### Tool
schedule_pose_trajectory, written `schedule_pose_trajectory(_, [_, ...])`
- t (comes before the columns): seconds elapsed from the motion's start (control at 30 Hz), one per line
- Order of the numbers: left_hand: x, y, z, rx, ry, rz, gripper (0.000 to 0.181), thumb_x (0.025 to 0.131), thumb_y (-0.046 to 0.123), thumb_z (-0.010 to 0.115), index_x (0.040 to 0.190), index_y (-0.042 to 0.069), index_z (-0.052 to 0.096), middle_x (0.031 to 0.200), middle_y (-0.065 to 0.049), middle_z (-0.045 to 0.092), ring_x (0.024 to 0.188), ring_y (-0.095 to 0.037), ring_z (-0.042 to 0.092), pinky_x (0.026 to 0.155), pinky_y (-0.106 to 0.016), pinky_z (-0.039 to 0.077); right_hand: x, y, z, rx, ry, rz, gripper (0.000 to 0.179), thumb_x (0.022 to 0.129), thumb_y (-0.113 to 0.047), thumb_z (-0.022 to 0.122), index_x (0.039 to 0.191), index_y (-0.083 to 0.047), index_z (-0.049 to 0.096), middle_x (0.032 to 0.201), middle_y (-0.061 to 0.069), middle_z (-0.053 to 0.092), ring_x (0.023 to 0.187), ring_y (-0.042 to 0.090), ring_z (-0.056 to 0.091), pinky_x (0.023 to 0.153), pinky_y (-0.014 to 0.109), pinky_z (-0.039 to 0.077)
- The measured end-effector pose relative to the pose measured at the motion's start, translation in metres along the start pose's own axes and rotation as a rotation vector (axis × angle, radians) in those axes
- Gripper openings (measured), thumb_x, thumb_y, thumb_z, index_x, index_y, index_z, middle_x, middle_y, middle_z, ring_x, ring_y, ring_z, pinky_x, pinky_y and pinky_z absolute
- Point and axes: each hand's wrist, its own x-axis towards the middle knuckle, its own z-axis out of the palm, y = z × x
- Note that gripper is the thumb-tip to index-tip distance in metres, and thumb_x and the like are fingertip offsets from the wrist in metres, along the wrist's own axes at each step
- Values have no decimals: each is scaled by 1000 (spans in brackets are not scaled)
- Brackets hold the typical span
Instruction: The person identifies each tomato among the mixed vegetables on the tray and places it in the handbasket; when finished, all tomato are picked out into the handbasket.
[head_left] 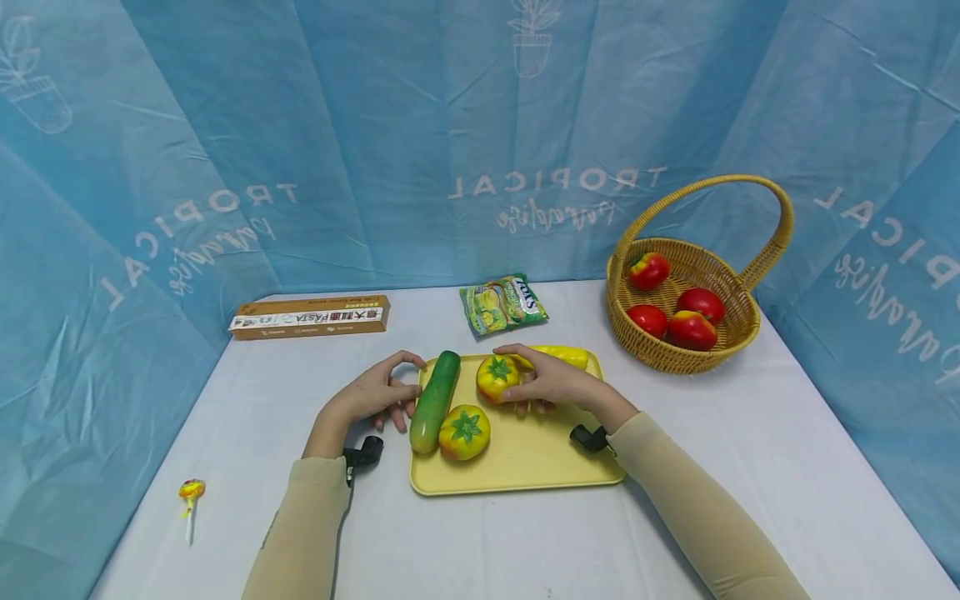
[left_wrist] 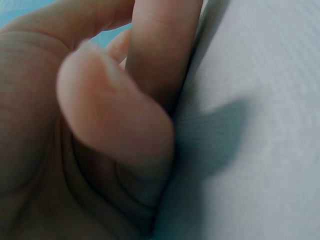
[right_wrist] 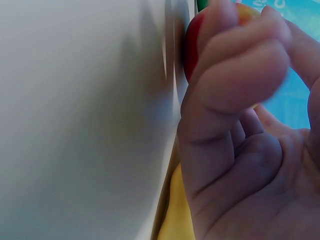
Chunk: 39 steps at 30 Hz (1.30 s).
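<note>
My right hand (head_left: pixel 547 379) holds a yellow-red tomato (head_left: pixel 495 375) with a green star-shaped top, thumb and index finger around its right side, at the upper middle of a pale yellow tray (head_left: pixel 540 467). In the right wrist view, curled fingers partly cover the tomato (right_wrist: pixel 192 47). Just outside the tray's left edge is my left hand (head_left: pixel 375 392), fingers loosely bent with nothing in them, beside a green cucumber (head_left: pixel 437 402). A second yellow-red tomato (head_left: pixel 465 432) lies right of the cucumber. Behind the right hand, a long yellow item (head_left: pixel 567 357) is partly hidden.
A wicker basket (head_left: pixel 660 360) with several red fruits (head_left: pixel 692 330) stands at the back right. Farther back lie a green snack bag (head_left: pixel 502 305) and a pasta box (head_left: pixel 309 318). A lollipop (head_left: pixel 191 492) rests at the front left. Blue curtains (head_left: pixel 420 167) hang behind the table.
</note>
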Motion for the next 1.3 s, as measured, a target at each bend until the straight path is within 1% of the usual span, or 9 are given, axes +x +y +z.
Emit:
schedule_pose_trajectory(0.17, [0, 0, 1, -6, 10, -6, 46, 105, 25, 62, 147, 24, 43, 76, -6, 74, 56, -20, 74, 44, -24, 47, 0, 0, 1, 15, -4, 5, 77, 98, -33, 78, 161, -34, 35, 89, 17, 78, 55, 19, 65, 52, 30, 54])
schedule_pose_trajectory(0.53, [-1, -1, 1, -9, 12, -1, 46, 105, 25, 62, 147, 23, 44, 77, -7, 74, 56, -20, 74, 44, -24, 47, -1, -1, 0, 12, 1, 5, 76, 97, -33, 79, 160, -34, 36, 89, 17, 79, 54, 19, 65, 53, 32, 56])
schedule_pose_trajectory(0.73, [-2, -1, 1, -13, 8, -4, 47, 105, 26, 62, 148, 23, 44, 77, -7, 74, 56, -20, 73, 45, -24, 47, -6, -5, -6, -13, 40, -8, 80, 95, -37, 81, 161, -35, 37, 96, 15, 76, 57, 21, 67, 55, 35, 58])
schedule_pose_trajectory(0.83, [-1, -1, 2, -19, 13, -11, 46, 104, 25, 63, 147, 24, 45, 77, -7, 74, 56, -21, 73, 44, -25, 47, -10, -8, -13, -28, 65, -18, 84, 93, -40, 82, 162, -33, 35, 98, 19, 76, 59, 24, 67, 56, 37, 58])
schedule_pose_trajectory(0.97, [-1, -1, 3, -21, 11, -10, 47, 104, 25, 63, 147, 24, 45, 76, -7, 74, 56, -21, 73, 44, -25, 48, -20, -14, -29, -15, 86, -37, 84, 95, -39, 81, 164, -33, 33, 97, 27, 78, 66, 44, 67, 57, 37, 58])
schedule_pose_trajectory(1.0, [-1, -1, 3, -21, 12, -11, 46, 104, 25, 63, 147, 24, 45, 76, -7, 74, 56, -21, 73, 44, -25, 48, -24, -15, -33, -12, 91, -44, 84, 95, -38, 80, 164, -33, 32, 98, 28, 77, 67, 46, 66, 57, 38, 58])
schedule_pose_trajectory(1.1, [-2, 0, 2, -14, 12, -10, 46, 104, 25, 62, 147, 24, 45, 76, -7, 74, 56, -20, 73, 44, -25, 48, -35, -20, -48, 7, 118, -55, 80, 97, -38, 78, 163, -34, 32, 100, 30, 77, 67, 47, 65, 60, 40, 59])
schedule_pose_trajectory(1.2, [-1, 1, 1, -12, 14, -9, 45, 105, 25, 62, 146, 24, 45, 76, -7, 74, 56, -20, 73, 44, -25, 47, -46, -21, -63, 24, 166, -56, 80, 98, -39, 78, 163, -33, 32, 98, 26, 78, 62, 36, 64, 62, 45, 61])
schedule_pose_trajectory(1.3, [-1, 1, 1, -13, 13, -6, 45, 105, 24, 62, 147, 24, 44, 76, -7, 74, 56, -20, 73, 44, -25, 48, -57, -23, -77, 45, 214, -44, 81, 97, -41, 78, 163, -33, 33, 97, 22, 79, 65, 37, 65, 63, 46, 61])
